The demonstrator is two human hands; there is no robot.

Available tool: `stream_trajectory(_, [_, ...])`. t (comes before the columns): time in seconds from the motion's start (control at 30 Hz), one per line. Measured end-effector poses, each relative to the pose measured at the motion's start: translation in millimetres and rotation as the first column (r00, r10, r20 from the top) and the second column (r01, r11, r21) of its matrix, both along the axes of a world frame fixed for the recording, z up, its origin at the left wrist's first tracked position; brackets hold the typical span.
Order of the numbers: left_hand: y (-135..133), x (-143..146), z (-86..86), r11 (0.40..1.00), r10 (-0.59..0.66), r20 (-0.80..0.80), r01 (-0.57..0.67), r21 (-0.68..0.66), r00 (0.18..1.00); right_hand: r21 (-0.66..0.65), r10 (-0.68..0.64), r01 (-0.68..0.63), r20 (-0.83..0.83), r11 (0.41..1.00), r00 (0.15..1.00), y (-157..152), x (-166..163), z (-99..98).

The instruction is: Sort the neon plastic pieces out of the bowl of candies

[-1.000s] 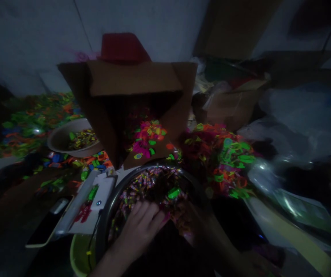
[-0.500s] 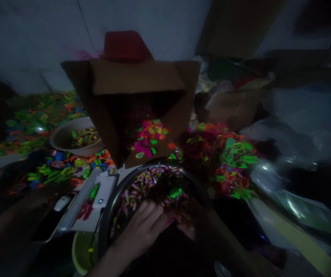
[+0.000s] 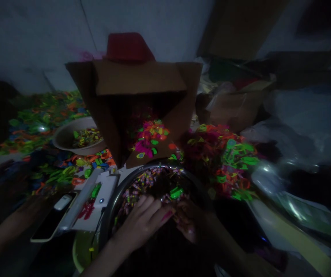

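Both of my hands are over a round metal basin (image 3: 111, 207) of small wrapped candy-like pieces (image 3: 138, 182). My left hand (image 3: 148, 215) has its fingers curled and its pink-nailed thumb pressed towards my right fingers. My right hand (image 3: 186, 221) is in deep shadow, its fingers bent and drawn together close to the left thumb. What lies between the fingertips is too dark to make out. Just beyond the hands is a shiny bright green plastic piece (image 3: 177, 192); whether it rests on the pile or touches my fingers I cannot tell.
Behind the basin stands an open cardboard box (image 3: 139, 79) with bright plastic pieces. More pieces (image 3: 237, 154) are heaped right. To the left are a bowl (image 3: 60, 140), a phone (image 3: 48, 227), a white tray (image 3: 107, 184), a yellow-green tub (image 3: 79, 250) and another person's arm (image 3: 12, 231).
My hands stay together over the basin; the left thumb now shows more plainly against the right fingers. At the left, another person's hand has come into view. The view has shifted slightly.
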State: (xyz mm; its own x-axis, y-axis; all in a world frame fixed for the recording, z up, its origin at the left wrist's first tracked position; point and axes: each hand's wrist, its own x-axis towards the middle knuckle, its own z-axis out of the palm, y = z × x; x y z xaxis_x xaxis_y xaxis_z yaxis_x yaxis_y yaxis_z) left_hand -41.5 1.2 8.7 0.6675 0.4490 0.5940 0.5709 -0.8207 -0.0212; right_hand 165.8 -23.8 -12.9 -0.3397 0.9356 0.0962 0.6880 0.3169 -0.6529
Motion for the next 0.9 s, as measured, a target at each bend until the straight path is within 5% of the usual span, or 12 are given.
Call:
stream_trajectory(0.13, [4.6, -4.4, 4.7, 0.998, 0.045, -0.026, -0.044, 0.043, 0.999, 0.168, 0.018, -0.009, -0.055, 0.986, 0.998, -4.4, 1.7, -21.9])
stream_trajectory(0.3, [1.1, -7.3, 0.5, 0.999, 0.003, -0.095, 0.002, 0.054, 0.996, 0.265, 0.133, -0.110, -0.068, 0.958, 0.989, -5.7, 4.8, -18.3])
stream_trajectory(0.43, [-3.0, -7.6, 4.7, 0.994, -0.007, -0.197, 0.029, 0.109, 0.980, 0.217, 0.165, -0.157, -0.021, 0.963, 0.986, -5.7, 8.0, -5.4])
stream_trajectory(0.63, [-5.1, -7.0, 17.4, 0.975, -0.090, -0.163, 0.120, 0.187, 0.982, 0.143, 0.157, -0.174, 0.119, 0.974, 0.980, -7.6, 8.0, 12.6])
stream_trajectory(0.9, [-7.4, -9.5, 13.5, 0.971, -0.092, -0.152, 0.122, 0.207, 0.984, 0.087, 0.155, -0.172, 0.171, 0.981, 0.973, -15.6, 3.4, 22.7])
